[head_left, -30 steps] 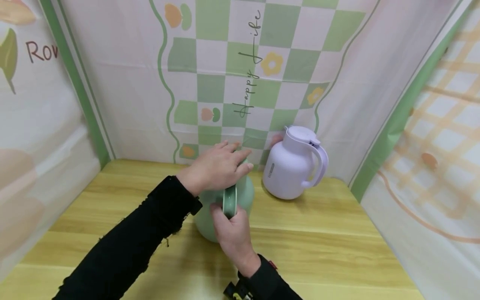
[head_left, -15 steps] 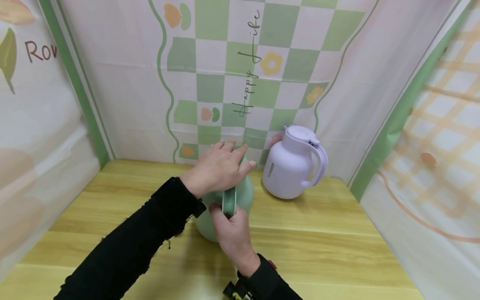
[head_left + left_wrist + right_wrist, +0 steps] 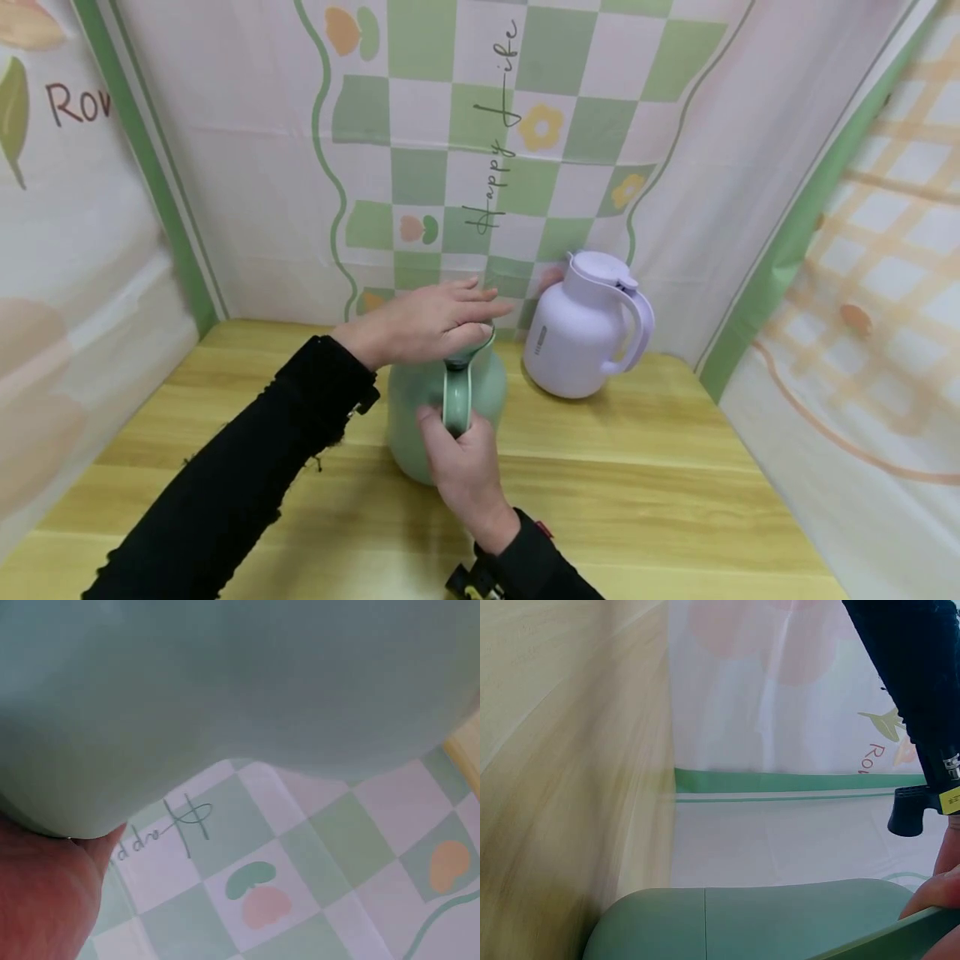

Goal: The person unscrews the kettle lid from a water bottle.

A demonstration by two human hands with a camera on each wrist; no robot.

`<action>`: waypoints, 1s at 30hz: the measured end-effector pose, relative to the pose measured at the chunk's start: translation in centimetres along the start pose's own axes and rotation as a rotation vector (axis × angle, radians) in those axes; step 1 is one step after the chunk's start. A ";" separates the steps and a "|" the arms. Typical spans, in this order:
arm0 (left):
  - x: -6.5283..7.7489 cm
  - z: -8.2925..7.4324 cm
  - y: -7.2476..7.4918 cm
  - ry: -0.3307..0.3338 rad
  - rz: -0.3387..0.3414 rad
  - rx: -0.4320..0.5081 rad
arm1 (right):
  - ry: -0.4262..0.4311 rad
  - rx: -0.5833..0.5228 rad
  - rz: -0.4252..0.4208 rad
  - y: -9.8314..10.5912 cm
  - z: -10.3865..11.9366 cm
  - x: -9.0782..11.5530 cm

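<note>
A green vacuum jug [image 3: 408,429] stands upright on the wooden table, its handle [image 3: 458,396] facing me. My right hand [image 3: 471,471] grips that handle, thumb on its near side. Across the top of the jug lies my left hand [image 3: 427,323], palm down with fingers straight and pointing right; it hides most of the lid. The left wrist view is largely filled by the pale green body [image 3: 240,682], with part of the left hand [image 3: 45,892] at lower left. In the right wrist view, fingers [image 3: 937,894] show at the jug's handle.
A lavender vacuum jug [image 3: 573,346] stands behind and to the right, handle turned right. Printed cloth walls [image 3: 247,167] enclose the wooden table [image 3: 637,508] at the back and both sides. A black wrist device [image 3: 480,581] is on the right sleeve.
My left hand has turned clockwise on the jug's top, its fingers swinging from pointing away to pointing right. More of the lid's near edge shows. The right hand stays on the handle.
</note>
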State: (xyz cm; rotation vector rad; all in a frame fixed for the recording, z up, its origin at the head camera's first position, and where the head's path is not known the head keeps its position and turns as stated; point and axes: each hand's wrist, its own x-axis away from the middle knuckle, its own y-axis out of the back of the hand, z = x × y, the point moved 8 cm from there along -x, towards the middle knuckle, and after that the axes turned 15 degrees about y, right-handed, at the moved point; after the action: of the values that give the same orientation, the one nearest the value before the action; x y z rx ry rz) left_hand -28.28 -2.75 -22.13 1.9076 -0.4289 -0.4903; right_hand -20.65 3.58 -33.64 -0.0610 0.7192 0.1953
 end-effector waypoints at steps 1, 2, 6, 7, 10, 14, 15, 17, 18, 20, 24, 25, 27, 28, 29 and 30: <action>0.0 0.1 -0.2 0.003 0.006 -0.001 | -0.011 -0.011 -0.001 0.0 0.0 0.1; -0.1 0.2 -0.3 0.006 0.007 -0.005 | -0.019 -0.019 -0.002 -0.1 -0.1 0.1; 0.0 0.2 -0.4 0.019 -0.012 -0.028 | -0.031 -0.029 -0.010 -0.1 -0.1 0.1; 0.0 0.1 -0.3 0.021 -0.017 -0.034 | -0.029 -0.026 -0.011 -0.1 0.0 0.1; 0.1 0.0 -0.3 0.028 -0.031 -0.061 | -0.021 -0.015 -0.013 0.0 0.0 0.1; 0.1 -0.2 -0.3 0.036 -0.038 -0.077 | -0.020 -0.002 -0.017 0.0 -0.1 0.1; 0.1 -0.3 -0.3 0.038 -0.039 -0.078 | -0.021 -0.002 -0.018 0.0 -0.1 0.1; 0.2 -0.4 -0.3 0.044 -0.041 -0.077 | -0.023 -0.004 -0.021 0.0 -0.1 0.1; 0.2 -0.5 -0.3 0.041 -0.045 -0.078 | -0.026 -0.008 -0.022 0.0 -0.1 0.1; 0.3 -0.7 -0.3 0.037 -0.053 -0.085 | -0.033 -0.015 -0.024 0.0 -0.1 0.1; 0.4 -0.9 -0.2 0.045 -0.084 -0.111 | -0.039 -0.026 -0.024 0.0 -0.1 0.1; 0.4 -0.9 -0.2 0.052 -0.091 -0.119 | -0.036 -0.031 -0.020 0.0 -0.1 0.1; 0.5 -0.9 -0.3 0.067 -0.105 -0.137 | -0.030 -0.045 -0.009 0.0 -0.1 0.1; 0.5 -1.0 -0.3 0.073 -0.108 -0.143 | -0.027 -0.055 -0.001 -0.1 -0.1 0.1; 0.5 -1.1 -0.3 0.079 -0.112 -0.150 | -0.024 -0.062 0.006 -0.2 0.0 0.1; 0.5 -1.1 -0.3 0.087 -0.114 -0.156 | -0.022 -0.065 0.011 -0.2 0.0 0.1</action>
State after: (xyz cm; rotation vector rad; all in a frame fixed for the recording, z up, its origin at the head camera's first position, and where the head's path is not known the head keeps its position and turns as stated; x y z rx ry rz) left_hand -27.24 -2.04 -22.12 1.8014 -0.2199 -0.4986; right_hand -20.50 3.39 -33.71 -0.1168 0.6912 0.2295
